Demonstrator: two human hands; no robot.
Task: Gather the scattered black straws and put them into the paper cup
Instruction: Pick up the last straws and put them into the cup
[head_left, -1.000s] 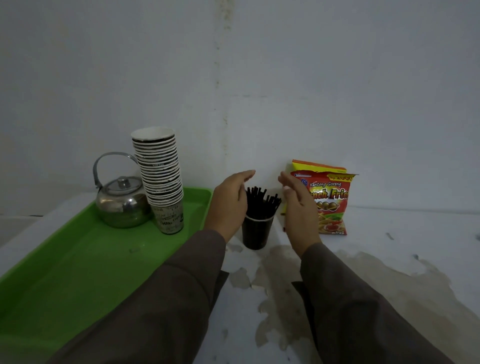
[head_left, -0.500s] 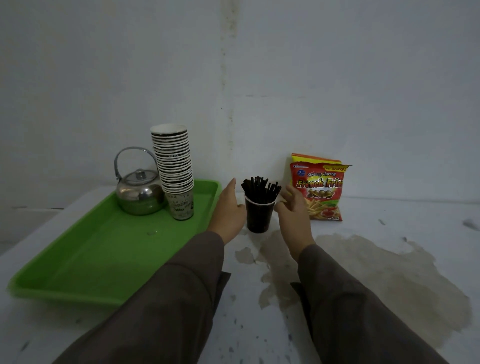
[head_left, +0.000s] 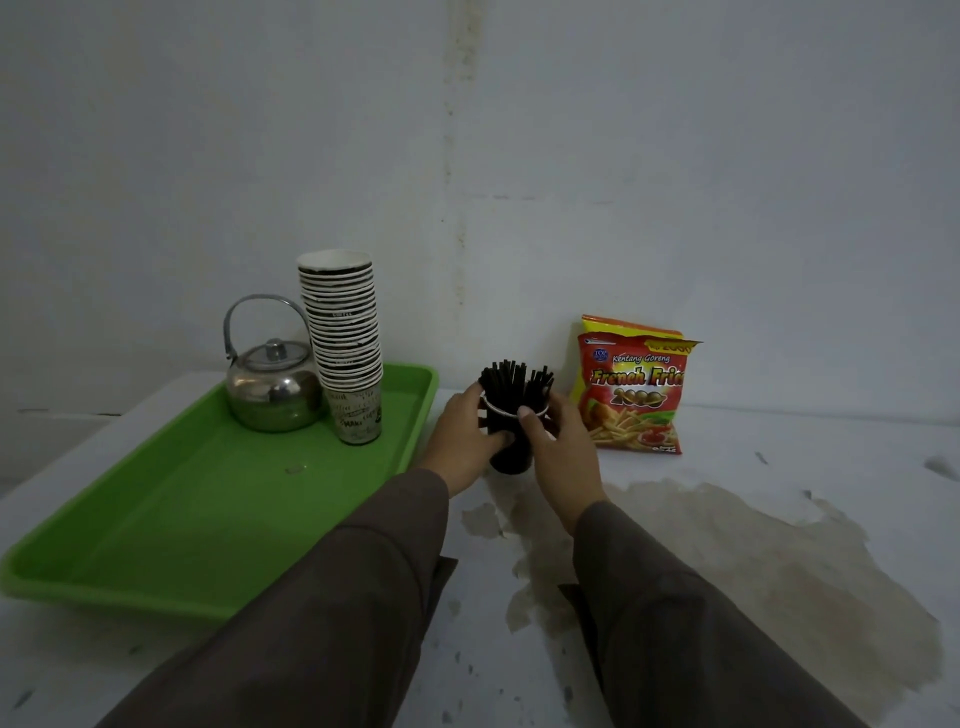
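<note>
Head view: left hand (head_left: 465, 436) and right hand (head_left: 558, 441) both clasp dark paper cup (head_left: 511, 457) on stained white table (head_left: 779, 519); thin black plastic straws (head_left: 514, 384) stand inside.

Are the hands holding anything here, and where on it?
Both hands, left and right, clasp the black paper cup of straws by its sides, just below the rim.
</note>
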